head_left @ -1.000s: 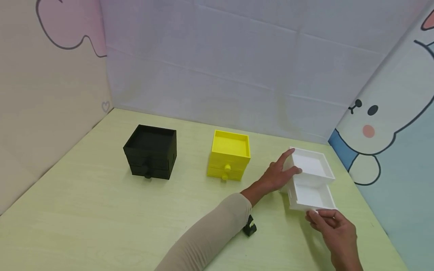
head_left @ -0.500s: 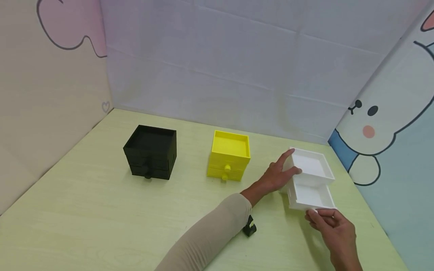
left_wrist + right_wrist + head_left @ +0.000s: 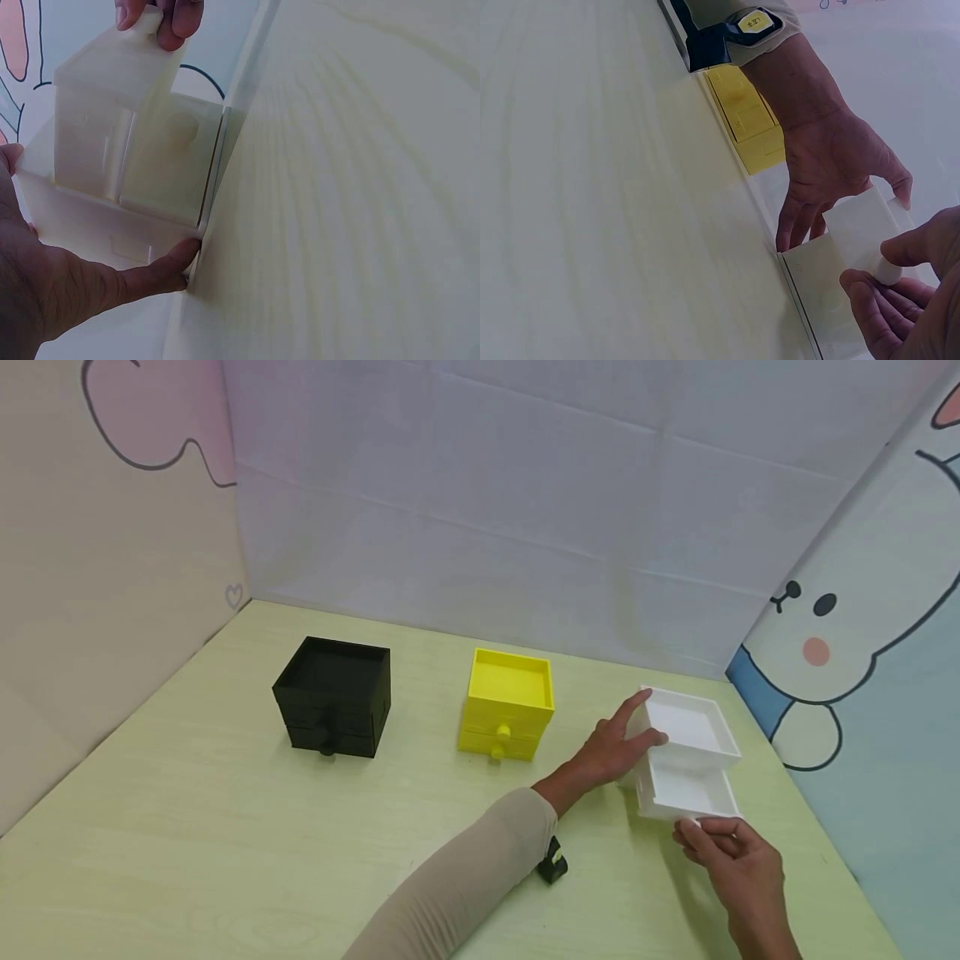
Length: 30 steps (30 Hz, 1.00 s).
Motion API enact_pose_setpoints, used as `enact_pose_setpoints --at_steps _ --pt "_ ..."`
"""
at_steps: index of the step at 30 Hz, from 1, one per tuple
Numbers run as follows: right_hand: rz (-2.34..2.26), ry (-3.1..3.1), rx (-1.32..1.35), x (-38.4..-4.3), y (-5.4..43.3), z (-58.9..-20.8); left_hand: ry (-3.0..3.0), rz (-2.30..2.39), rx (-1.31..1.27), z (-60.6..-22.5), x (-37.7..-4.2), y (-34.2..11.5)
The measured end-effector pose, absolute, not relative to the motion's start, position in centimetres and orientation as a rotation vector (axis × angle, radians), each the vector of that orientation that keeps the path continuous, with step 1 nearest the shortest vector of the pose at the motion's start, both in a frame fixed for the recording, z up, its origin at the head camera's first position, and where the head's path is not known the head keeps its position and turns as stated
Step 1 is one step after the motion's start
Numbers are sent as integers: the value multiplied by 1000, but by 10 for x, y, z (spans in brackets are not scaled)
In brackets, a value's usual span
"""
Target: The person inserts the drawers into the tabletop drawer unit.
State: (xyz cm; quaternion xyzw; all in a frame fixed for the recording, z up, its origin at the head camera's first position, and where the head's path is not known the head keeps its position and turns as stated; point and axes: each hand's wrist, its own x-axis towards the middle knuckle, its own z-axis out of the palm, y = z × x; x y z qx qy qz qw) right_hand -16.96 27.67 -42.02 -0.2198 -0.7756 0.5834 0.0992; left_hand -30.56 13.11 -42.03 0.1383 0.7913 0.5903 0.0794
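At the right of the table stands a small white drawer cabinet (image 3: 684, 722) with a tray-like top. Its upper drawer (image 3: 688, 790) sticks out toward me, and no contents show inside. My left hand (image 3: 609, 750) holds the cabinet by its left side, fingers and thumb spread across it. The thumb and fingers of my right hand (image 3: 744, 870) pinch the round white knob (image 3: 887, 271) on the drawer's front. Below, the lower drawer (image 3: 161, 169) sits flush in the cabinet, as the left wrist view shows.
A yellow drawer cabinet (image 3: 506, 703) stands mid-table, and a black one (image 3: 333, 697) farther left, both with drawers in. Pale walls (image 3: 480, 510) enclose the back and sides. The left forearm sleeve (image 3: 472, 868) crosses the table front, with a black wrist device (image 3: 553, 862) beside it.
My right hand and the upper drawer have moved slightly inward, toward the cabinet, so the drawer sticks out a little less. The left hand keeps its place on the cabinet.
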Motion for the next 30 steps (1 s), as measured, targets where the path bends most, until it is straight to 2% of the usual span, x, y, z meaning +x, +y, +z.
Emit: enact_pose_setpoints --at_steps 30 --pt "1680 -2248 -607 -175 272 -421 2352 1770 405 -424 -306 132"
